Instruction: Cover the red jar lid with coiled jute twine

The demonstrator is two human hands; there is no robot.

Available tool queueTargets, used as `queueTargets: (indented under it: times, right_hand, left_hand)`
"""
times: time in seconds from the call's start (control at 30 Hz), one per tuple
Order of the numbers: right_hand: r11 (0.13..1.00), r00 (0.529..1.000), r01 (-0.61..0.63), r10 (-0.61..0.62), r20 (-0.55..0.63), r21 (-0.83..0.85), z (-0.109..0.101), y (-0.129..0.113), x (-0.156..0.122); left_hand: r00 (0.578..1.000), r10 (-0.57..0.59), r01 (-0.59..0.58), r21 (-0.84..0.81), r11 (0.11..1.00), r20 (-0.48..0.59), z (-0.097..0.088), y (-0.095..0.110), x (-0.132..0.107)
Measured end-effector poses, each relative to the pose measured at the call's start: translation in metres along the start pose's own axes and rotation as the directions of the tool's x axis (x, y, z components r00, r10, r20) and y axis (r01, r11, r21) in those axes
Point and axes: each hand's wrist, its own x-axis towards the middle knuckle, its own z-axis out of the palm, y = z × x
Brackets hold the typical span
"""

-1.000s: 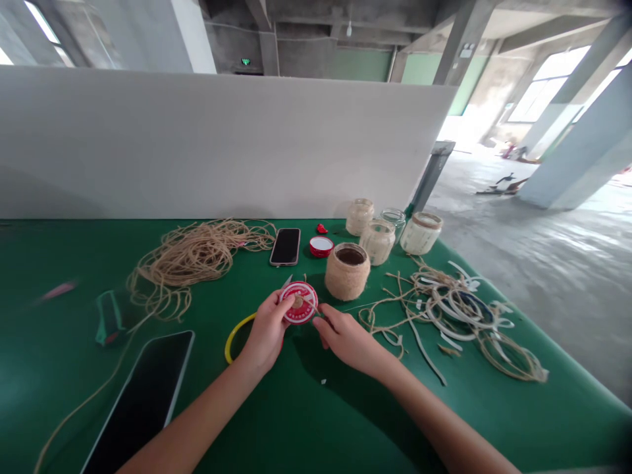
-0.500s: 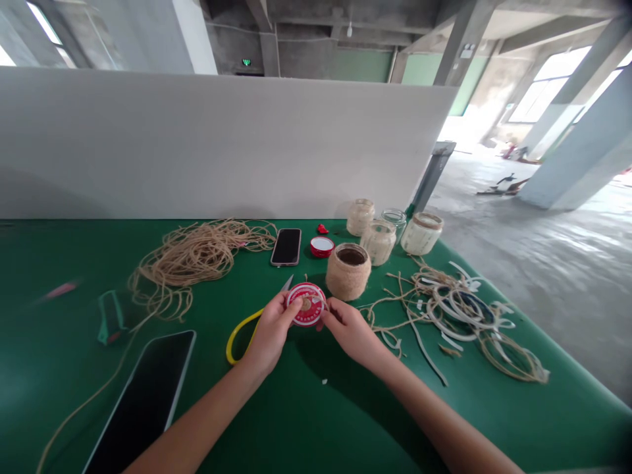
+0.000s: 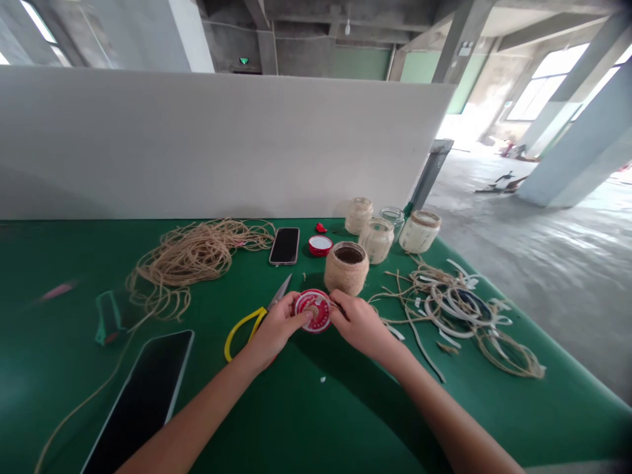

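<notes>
My left hand holds a red-and-white tape roll by its left side, thumb across its face. On the opposite side, my right hand is closed in a pinch at the roll's edge; what lies between those fingertips is mostly hidden. Just behind the roll stands a glass jar wrapped in twine. Yellow-handled scissors lie beside my left hand, blades pointing away and partly covered by the hand.
Several glass jars stand at the back right. Loose twine and white strips lie tangled on the right, with a twine heap at left. Phones, a red round container and a green tool rest on the green table.
Both hands have shifted slightly right and toward me with the tape roll. More of the scissors now shows beside my left hand.
</notes>
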Motion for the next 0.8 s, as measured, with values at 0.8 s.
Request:
queueTargets:
  times: [0.8]
  right_hand:
    - [0.991, 0.99, 0.112, -0.105, 0.094, -0.068, 0.013, -0.012, -0.008]
  left_hand:
    - [0.945, 0.027, -0.088, -0.175, 0.981, -0.327, -0.007, -0.004, 0.007]
